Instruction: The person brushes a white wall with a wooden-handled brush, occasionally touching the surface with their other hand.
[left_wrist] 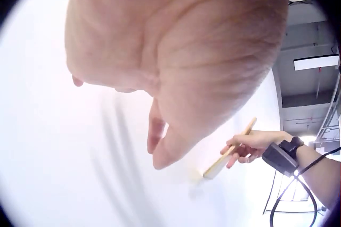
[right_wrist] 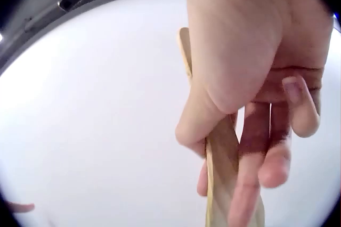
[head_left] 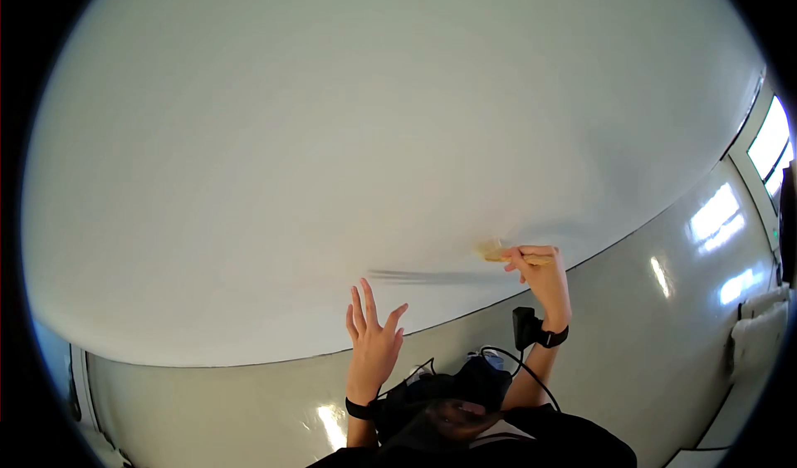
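My right hand (head_left: 544,281) pinches a flat wooden-handled paintbrush (head_left: 538,260) between thumb and fingers, its pale bristle end right at the white wall (head_left: 332,136). In the right wrist view the brush's wooden handle (right_wrist: 222,166) runs down past the fingers, and its rounded top shows behind the thumb. The bristles lie out of that view. To the left, my left hand (head_left: 374,347) is raised in front of the wall with fingers spread and nothing in it. Palm and thumb of the left hand (left_wrist: 176,51) fill the top of the left wrist view.
Shadows of the hands and arms fall on the wall. Below it runs a shiny grey floor (head_left: 614,327). A black cable (head_left: 540,381) hangs from the device (head_left: 525,327) on the right wrist. A bright window (head_left: 770,140) stands at the far right.
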`<action>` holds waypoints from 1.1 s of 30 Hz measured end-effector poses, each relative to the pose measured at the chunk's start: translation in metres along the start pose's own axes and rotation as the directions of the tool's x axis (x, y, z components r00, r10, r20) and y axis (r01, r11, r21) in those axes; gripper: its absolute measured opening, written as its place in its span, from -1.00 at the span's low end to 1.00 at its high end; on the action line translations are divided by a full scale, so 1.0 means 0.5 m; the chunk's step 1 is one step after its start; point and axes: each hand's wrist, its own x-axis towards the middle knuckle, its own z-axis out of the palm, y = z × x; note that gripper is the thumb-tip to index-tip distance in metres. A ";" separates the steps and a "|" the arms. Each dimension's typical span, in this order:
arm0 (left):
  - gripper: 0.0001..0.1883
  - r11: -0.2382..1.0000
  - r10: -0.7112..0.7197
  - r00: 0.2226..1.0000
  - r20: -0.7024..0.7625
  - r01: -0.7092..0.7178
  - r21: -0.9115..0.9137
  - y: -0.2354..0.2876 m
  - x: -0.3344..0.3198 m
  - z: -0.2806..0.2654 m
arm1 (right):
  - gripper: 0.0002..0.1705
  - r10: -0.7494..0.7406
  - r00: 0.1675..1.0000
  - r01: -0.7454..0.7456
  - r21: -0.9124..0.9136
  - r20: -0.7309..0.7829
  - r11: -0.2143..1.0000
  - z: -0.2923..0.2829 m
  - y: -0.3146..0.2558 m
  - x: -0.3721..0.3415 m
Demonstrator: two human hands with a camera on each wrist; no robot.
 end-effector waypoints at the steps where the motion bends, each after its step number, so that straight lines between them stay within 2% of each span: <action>1: -0.47 1.000 0.006 1.000 0.013 -0.006 -0.006 -0.008 0.001 0.009 | -0.73 0.031 0.999 -0.030 -0.023 0.024 0.999 -0.004 0.009 0.003; 3: -0.47 1.000 0.008 1.000 0.024 -0.008 -0.015 -0.041 0.003 0.033 | -0.67 0.089 0.993 -0.083 -0.077 0.078 0.994 -0.007 0.016 0.007; 6: -0.49 0.999 -0.038 0.999 0.035 0.039 -0.029 -0.062 0.017 0.092 | -0.61 -0.146 0.989 0.148 0.154 -0.028 0.977 -0.047 0.026 0.038; 7: -0.50 0.997 -0.064 0.997 0.038 0.065 -0.031 -0.071 0.010 0.103 | -0.60 -0.241 0.957 0.269 0.183 -0.163 0.946 -0.048 0.013 0.038; 9: -0.51 0.993 -0.105 0.993 0.047 0.107 -0.047 -0.070 0.002 0.112 | -0.58 -0.394 0.811 0.509 0.190 -0.433 0.839 -0.050 -0.025 0.045; 10: -0.51 0.991 -0.120 0.991 0.052 0.123 -0.061 -0.069 0.000 0.116 | -0.61 -0.410 0.751 0.560 0.169 -0.518 0.811 -0.039 -0.031 0.053; 13: -0.54 0.988 -0.130 0.990 0.052 0.133 -0.077 -0.062 -0.005 0.107 | -0.62 -0.400 0.804 0.486 0.098 -0.440 0.869 -0.011 -0.043 0.081; 16: -0.56 0.987 -0.141 0.990 0.011 0.141 -0.076 -0.064 -0.007 0.123 | -0.71 -0.361 0.854 0.435 0.135 -0.373 0.890 -0.014 -0.006 0.083; 20: -0.57 0.984 -0.161 0.987 -0.002 0.161 -0.073 -0.071 -0.016 0.147 | -0.71 -0.180 0.975 0.190 0.071 -0.129 0.979 -0.025 0.031 0.076; 23: -0.56 0.984 -0.171 0.985 -0.003 0.171 -0.047 -0.070 -0.021 0.149 | -0.69 -0.047 0.998 0.046 0.056 0.028 0.997 0.009 0.102 0.104; 26: -0.56 0.987 -0.153 0.988 0.011 0.153 -0.056 -0.056 -0.015 0.120 | -0.65 0.118 0.978 -0.121 0.009 0.171 0.993 0.045 0.173 0.120; 29: -0.55 0.991 -0.117 0.993 -0.001 0.117 -0.071 -0.063 -0.016 0.123 | -0.67 0.007 0.966 -0.009 0.008 0.259 1.000 0.006 0.108 0.092; 30: -0.55 0.992 -0.105 0.994 -0.007 0.105 -0.063 -0.069 -0.017 0.127 | -0.71 -0.091 0.967 0.060 0.137 0.237 0.989 -0.018 0.062 0.078; 32: -0.55 0.994 -0.099 0.995 -0.010 0.098 -0.053 -0.074 -0.020 0.131 | -0.72 -0.256 0.964 0.238 0.207 0.065 0.949 -0.078 -0.031 0.046; 33: -0.55 0.994 -0.096 0.995 -0.011 0.096 -0.048 -0.075 -0.020 0.132 | -0.71 -0.453 0.888 0.453 0.330 -0.081 0.828 -0.098 -0.053 0.048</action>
